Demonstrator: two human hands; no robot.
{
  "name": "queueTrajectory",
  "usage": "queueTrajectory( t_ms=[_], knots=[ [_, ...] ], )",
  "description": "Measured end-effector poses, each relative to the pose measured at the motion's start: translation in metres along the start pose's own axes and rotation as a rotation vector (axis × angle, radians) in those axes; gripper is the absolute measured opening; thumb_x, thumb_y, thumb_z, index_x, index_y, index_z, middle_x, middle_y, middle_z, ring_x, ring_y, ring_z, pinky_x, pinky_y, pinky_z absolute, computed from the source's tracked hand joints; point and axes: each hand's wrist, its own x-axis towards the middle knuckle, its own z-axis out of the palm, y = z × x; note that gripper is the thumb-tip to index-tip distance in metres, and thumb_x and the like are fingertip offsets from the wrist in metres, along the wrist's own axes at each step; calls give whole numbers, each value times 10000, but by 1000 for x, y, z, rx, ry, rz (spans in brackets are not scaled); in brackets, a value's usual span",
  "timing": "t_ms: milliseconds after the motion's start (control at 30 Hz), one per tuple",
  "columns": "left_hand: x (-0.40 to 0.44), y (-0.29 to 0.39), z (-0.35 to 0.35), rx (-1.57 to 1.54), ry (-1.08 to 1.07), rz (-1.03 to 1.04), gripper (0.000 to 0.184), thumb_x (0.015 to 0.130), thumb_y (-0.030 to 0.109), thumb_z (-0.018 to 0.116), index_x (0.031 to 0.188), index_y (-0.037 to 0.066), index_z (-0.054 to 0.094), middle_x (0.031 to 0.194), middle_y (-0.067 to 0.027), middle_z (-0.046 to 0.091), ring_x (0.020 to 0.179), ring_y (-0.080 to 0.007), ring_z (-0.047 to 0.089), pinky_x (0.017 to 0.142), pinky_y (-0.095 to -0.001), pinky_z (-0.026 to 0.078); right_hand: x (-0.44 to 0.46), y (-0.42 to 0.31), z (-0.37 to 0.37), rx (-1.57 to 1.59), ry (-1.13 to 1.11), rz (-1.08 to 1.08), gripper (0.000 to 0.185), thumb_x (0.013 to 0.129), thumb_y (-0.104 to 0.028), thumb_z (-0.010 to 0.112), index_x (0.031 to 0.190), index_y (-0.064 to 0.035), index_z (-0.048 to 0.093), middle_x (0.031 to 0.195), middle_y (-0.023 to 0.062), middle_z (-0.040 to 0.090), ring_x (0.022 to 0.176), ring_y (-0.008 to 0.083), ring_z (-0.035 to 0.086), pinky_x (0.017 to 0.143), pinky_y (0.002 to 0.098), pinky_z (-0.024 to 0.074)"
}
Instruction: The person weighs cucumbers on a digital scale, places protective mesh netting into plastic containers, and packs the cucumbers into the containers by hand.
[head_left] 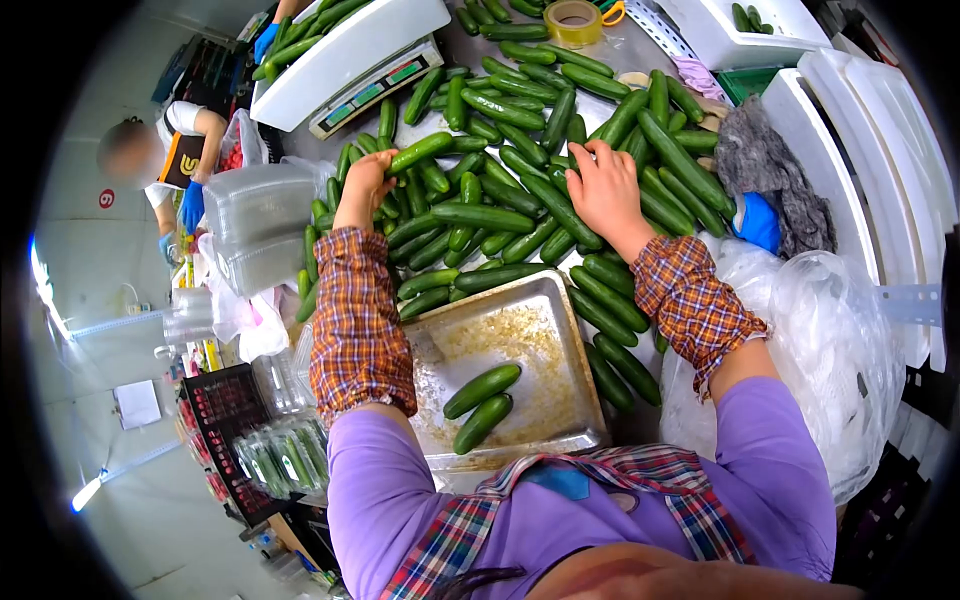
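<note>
One cucumber (pixel 420 152) — in the left hand (pixel 366 186).

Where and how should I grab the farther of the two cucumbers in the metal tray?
I'd grip the farther cucumber around its middle, reaching from above with fingers and thumb across its long sides. It's long, rounded and lying flat, and bare tray lies beyond it. The nearer cucumber sits close alongside, so ease the thumb in there.

My left hand (pixel 364 186) grips one cucumber (pixel 421 153) by its end. Right of it, my right hand (pixel 605 190) touches the heaped cucumbers (pixel 518 110); metal tray (pixel 500 375), two inside, nearer me.
</note>
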Motion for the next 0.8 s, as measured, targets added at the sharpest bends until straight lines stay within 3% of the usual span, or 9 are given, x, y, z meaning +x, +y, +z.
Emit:
queueTrajectory(
  t_ms=[167,367,467,567,633,667,700,733,800],
  knots=[
    [-32,-10,5,1,-55,46,244,971,225,480,1085,67,626,949,4,603,802,-106,521,671,-261,458,0,-2,-2,-10,3,3,357,815,-219,611,1129,-51,584,1023,123,538,933,286,523,872,410,366],
    [-40,-13,-6,191,153,120,221,958,203,486,1093,106,632,979,-22,605,861,-133,539,713,-287,462,-1,-1,-2,-18,28,-18,358,815,-226,608,1126,-51,587,1001,115,538,913,269,532,873,403,366],
    [-10,-15,-28,540,494,498,174,879,173,554,993,120,673,954,-62,643,841,-221,582,698,-374,485,-1,-1,-1,-19,40,-19,355,815,-225,607,1124,-53,585,1000,115,538,909,271,530,868,404,367],
    [-25,20,-6,1052,917,679,180,818,144,555,943,138,685,916,-97,652,831,-299,600,702,-471,482,-1,-1,0,-19,32,-16,354,815,-224,606,1124,-53,583,1001,119,537,914,281,525,867,405,368],
    [-21,33,19,1064,764,858,195,791,125,538,916,141,687,901,-92,653,872,-315,604,723,-524,471,0,-2,-1,-20,26,-11,354,815,-224,606,1124,-54,583,1000,122,536,922,288,520,867,406,369],
    [-36,47,44,1078,536,736,162,761,78,588,878,119,694,953,-135,659,926,-309,602,748,-460,486,0,-2,-1,-19,19,-6,354,814,-225,606,1123,-53,583,1001,123,535,925,290,518,868,407,370],
    [-18,33,57,963,267,864,175,745,44,583,873,101,688,970,-149,654,948,-312,589,781,-450,483,0,-2,-1,-18,12,0,354,814,-226,607,1122,-53,583,1002,124,535,928,293,517,868,408,371],
    [-16,20,75,1041,184,1041,222,748,66,567,936,127,667,951,-102,639,953,-329,574,803,-438,483,0,-3,-2,-17,7,5,354,814,-226,607,1121,-53,583,1003,125,534,931,295,515,869,409,372],
    [-29,6,112,1191,163,908,307,761,45,556,1046,137,626,1078,-131,550,1012,-335,535,834,-432,480,0,-3,-1,-15,17,2,352,813,-227,607,1117,-51,583,1005,124,533,932,293,516,868,411,373]
  ],
)
